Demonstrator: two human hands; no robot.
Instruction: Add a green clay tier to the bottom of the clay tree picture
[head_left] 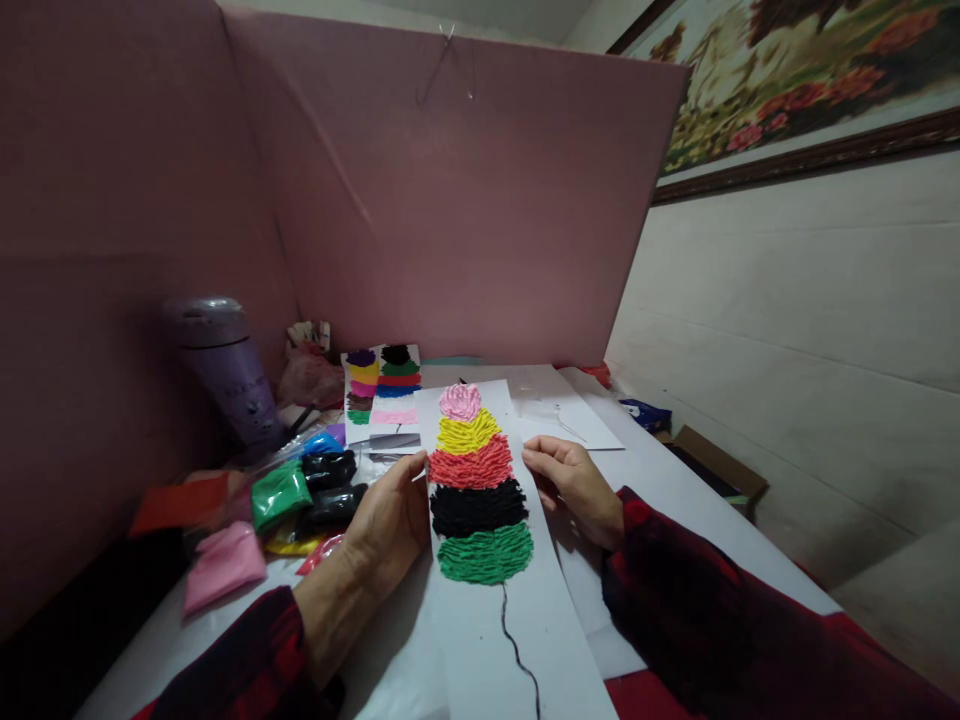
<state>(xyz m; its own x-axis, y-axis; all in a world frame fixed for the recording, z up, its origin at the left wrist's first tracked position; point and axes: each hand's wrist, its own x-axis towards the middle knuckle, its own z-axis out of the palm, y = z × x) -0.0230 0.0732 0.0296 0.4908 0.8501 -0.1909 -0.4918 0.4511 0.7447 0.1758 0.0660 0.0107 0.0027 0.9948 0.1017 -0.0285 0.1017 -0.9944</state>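
Between my hands a long white card (480,640) is held up at a tilt. Raised clay bands in pink, yellow, red, black and green (484,553) cover its upper part, and a thin dark wavy line (516,650) runs down from the green one. My left hand (386,520) grips the card's left edge, with the fingers partly hidden behind it. On the right edge, my right hand (570,480) pinches the card between thumb and fingers.
Packets of coloured clay, green (280,497), black (328,468) and pink (225,567), lie at the left. A purple tumbler (232,380) stands behind them. Two finished-looking striped cards (396,395) lean at the back. White sheets (592,425) and an open cardboard box (716,465) are at the right.
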